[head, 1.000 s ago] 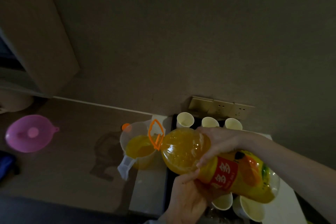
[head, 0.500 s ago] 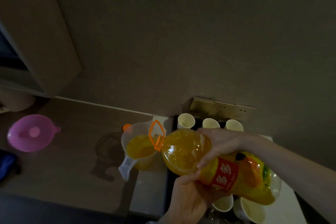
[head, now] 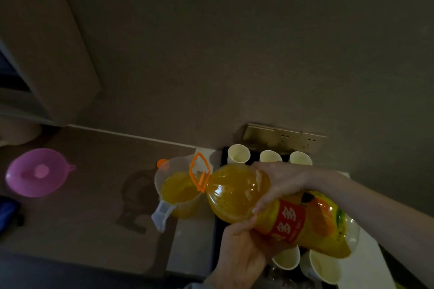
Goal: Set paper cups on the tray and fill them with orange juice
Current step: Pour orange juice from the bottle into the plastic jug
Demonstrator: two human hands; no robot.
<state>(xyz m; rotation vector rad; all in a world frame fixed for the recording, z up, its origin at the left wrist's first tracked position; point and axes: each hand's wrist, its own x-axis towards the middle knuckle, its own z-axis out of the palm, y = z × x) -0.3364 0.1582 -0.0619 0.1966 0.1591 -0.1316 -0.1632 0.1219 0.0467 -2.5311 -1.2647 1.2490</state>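
A big orange juice bottle point(head: 237, 192) with a red label lies tipped to the left, its neck over a clear plastic jug point(head: 180, 191) that holds orange juice. My right hand point(head: 279, 183) grips the bottle from above near its shoulder. My left hand point(head: 242, 248) supports it from below. Three white paper cups point(head: 238, 153) stand in a row at the back of the dark tray point(head: 219, 225). Two more paper cups point(head: 287, 258) show under the bottle at the front. An orange cap point(head: 162, 164) lies behind the jug.
A pink funnel point(head: 35, 172) lies on the brown counter at the far left. A brass socket plate point(head: 284, 137) sits on the wall behind the cups. A white surface point(head: 191, 244) lies under the jug and tray.
Both hands hold the bottle at nearly the same tilt over the jug. The view has shifted slightly; nothing else has moved.
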